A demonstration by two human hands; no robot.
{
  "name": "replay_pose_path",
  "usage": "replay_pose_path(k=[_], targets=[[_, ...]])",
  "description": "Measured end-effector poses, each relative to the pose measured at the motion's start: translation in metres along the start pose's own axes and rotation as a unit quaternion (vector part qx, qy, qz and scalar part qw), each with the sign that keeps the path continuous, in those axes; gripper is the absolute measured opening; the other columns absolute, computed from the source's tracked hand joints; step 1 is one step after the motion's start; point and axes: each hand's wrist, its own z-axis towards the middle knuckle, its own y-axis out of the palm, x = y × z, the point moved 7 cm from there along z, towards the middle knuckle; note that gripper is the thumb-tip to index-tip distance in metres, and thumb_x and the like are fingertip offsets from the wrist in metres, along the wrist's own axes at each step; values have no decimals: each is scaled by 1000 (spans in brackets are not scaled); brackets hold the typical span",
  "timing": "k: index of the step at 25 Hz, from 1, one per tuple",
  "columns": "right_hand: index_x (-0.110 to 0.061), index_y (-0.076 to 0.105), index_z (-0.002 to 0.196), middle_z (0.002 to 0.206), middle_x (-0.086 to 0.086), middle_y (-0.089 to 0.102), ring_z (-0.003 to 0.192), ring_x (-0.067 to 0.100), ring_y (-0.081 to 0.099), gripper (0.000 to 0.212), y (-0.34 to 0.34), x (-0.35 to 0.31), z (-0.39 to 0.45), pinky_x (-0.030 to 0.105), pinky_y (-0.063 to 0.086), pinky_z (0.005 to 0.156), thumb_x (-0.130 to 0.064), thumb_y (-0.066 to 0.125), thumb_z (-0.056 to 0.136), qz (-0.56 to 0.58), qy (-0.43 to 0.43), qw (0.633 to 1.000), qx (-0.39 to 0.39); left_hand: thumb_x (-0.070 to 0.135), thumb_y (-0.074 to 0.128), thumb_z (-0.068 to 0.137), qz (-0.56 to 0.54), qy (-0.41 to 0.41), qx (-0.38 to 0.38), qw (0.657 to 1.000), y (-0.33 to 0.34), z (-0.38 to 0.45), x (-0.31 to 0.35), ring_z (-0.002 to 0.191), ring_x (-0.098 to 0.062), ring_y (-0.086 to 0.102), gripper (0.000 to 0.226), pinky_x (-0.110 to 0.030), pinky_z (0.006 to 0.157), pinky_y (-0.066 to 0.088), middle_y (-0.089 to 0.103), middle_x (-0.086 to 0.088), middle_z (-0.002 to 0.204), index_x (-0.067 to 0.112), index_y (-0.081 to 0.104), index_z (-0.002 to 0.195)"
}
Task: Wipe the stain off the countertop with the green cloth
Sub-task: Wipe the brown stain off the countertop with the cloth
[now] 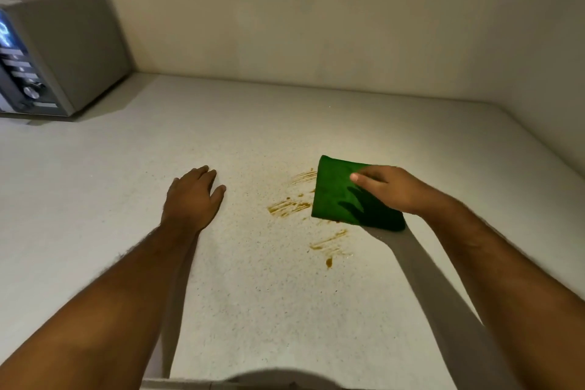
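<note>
A folded green cloth (335,196) lies on the pale speckled countertop (253,310), right of centre. My right hand (392,187) grips its right edge, thumb on top. Brown smeared streaks of the stain (288,207) run just left of the cloth, with more streaks and a small blob (329,262) in front of it. Part of the stain may be hidden under the cloth. My left hand (191,196) rests palm down on the counter, left of the stain, fingers loosely curled and holding nothing.
A grey microwave (60,54) with a dial and buttons stands at the back left corner. A plain wall (316,9) bounds the counter at the back and the right. The counter's front edge (190,385) runs along the bottom.
</note>
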Motion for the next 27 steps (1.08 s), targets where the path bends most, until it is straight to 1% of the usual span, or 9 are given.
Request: replay_pose_path(k=[2,4,7,8,10,14,19,23,27], targets=[[-22,61,147,151,5,61,135,29,58,58,-4,-4,16,44,48,106,-60,56,104,-54,9,994,91,46,46,108,-2,2,0,1000,-2,1,3,153,-31,42,59,-55,128,26,47,-10,165,12,51,156],[-22,55,152,159,8,54,141,33,52,56,6,-3,34,51,45,112,-54,52,107,-115,39,983,138,45,45,109,-3,0,-2,1000,-1,2,4,154,-30,41,59,-55,129,25,46,-9,165,12,50,157],[-32,24,169,180,3,15,163,37,17,71,55,9,61,70,15,124,-67,30,108,-140,118,982,36,42,43,110,-2,-3,-6,1000,4,2,2,156,-30,39,57,-54,130,23,44,-9,166,12,48,158],[-35,13,171,181,-1,3,165,37,4,73,74,8,69,74,3,124,-70,23,108,-138,125,982,-2,40,43,110,-1,-3,-5,1000,6,3,1,156,-30,39,55,-54,130,23,44,-9,166,12,49,158],[-39,4,171,181,-5,-7,165,35,-8,72,98,-10,85,75,-9,124,-70,18,107,-130,94,987,-30,35,42,111,-2,-7,2,1000,8,4,-3,156,-30,38,51,-55,131,21,45,-10,166,12,50,157],[-40,3,170,180,-8,-8,165,33,-11,71,139,-81,79,73,-13,124,-69,18,107,-138,3,989,-56,27,38,112,17,-63,10,998,12,2,-13,162,-28,24,47,-65,128,2,37,-6,170,20,47,158],[-44,5,169,180,-11,-2,166,30,-9,72,192,-136,-15,67,-19,123,-71,17,104,-130,-98,986,-26,26,39,110,5,-74,12,997,12,-2,-14,159,-29,28,48,-68,126,4,39,-7,169,20,48,158],[-49,3,167,179,-14,-3,165,25,-8,73,187,-95,-73,66,-14,126,-78,11,100,-146,-98,984,-3,30,36,110,28,-77,-5,997,11,-5,-13,158,-28,31,51,-67,127,9,38,-7,169,19,45,159],[-51,-4,166,177,-12,-8,165,27,-6,75,128,1,-65,68,-8,127,-82,4,98,-174,27,983,52,40,32,110,46,-62,-24,997,6,-2,-7,160,-28,25,57,-65,128,9,31,-9,173,17,38,162]])
